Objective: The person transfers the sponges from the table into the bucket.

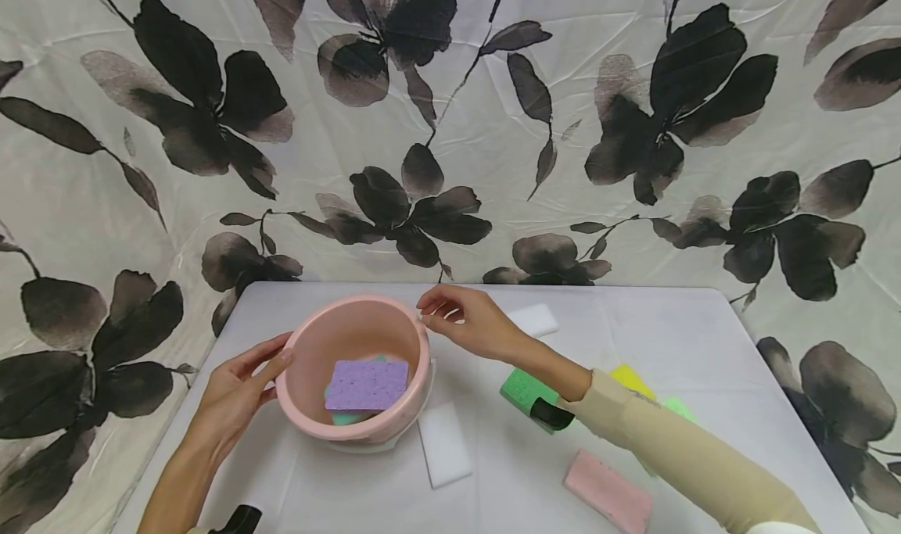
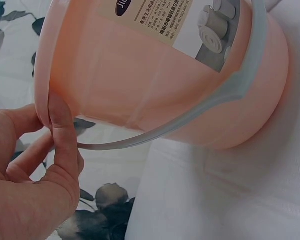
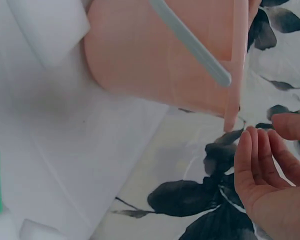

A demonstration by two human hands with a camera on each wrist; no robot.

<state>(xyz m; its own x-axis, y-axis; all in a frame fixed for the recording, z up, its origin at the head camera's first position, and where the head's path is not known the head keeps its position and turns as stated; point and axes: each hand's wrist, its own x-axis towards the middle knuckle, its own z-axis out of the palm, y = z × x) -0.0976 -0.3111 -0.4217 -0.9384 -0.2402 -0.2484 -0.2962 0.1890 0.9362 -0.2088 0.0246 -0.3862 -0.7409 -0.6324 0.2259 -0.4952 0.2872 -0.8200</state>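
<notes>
A pink plastic bucket (image 1: 352,320) stands on the table, its mouth facing my head. At its left side my left hand (image 1: 228,393) pinches the rim, thumb on one face and fingers on the other in the left wrist view. My right hand (image 1: 475,323) is beside the upper right of the rim, fingers loosely bent and holding nothing; the right wrist view has its fingertips just off the rim. Inside the bucket a purple sponge (image 1: 369,385) lies over a teal sponge (image 1: 346,419), which is mostly hidden. The pale handle (image 2: 190,112) hangs down outside, below a printed label (image 2: 165,17).
White foam blocks (image 1: 445,444) lie right of the bucket and behind the right forearm. A green sponge (image 1: 524,391), a yellow piece (image 1: 631,379) and a light green piece (image 1: 679,407) lie around that arm. A pink sponge (image 1: 608,491) is nearer. Floral cloth (image 1: 422,127) hangs behind the table.
</notes>
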